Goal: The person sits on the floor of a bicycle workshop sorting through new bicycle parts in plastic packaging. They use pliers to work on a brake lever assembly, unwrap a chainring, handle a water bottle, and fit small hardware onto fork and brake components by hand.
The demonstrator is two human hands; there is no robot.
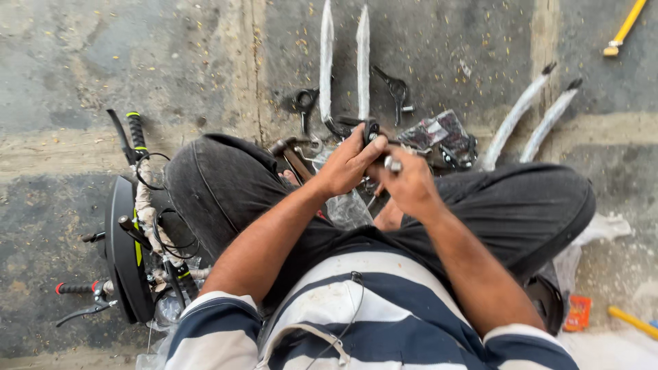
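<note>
Person sitting cross-legged on the concrete floor (425, 48), both hands together over the lap, just past the knees. Left hand (348, 163) is closed around a small black part (371, 129), which sticks up out of the top of the fist, thumb side. Right hand (410, 181) is curled shut right against the left, pinching a small shiny metal piece (392, 164) at the fingertips; that piece sits just below the black part, between the two hands. Can't tell if the metal piece is touching the black part or what exactly it is. Directly ahead of the hands on the floor: two silver wrapped mudguards (327, 58) lying side by side, with black brackets (396, 88) flanking them. A foil-wrapped bundle (439, 133) lies just right of the hands, and two more curved wrapped strips (531, 116) lie further right. On the person's left, a handlebar assembly (130, 233) with grips, brake levers and cables lies beside the knee. Yellow-handled tool (625, 27) sits far top right, well apart from the hands.
</note>
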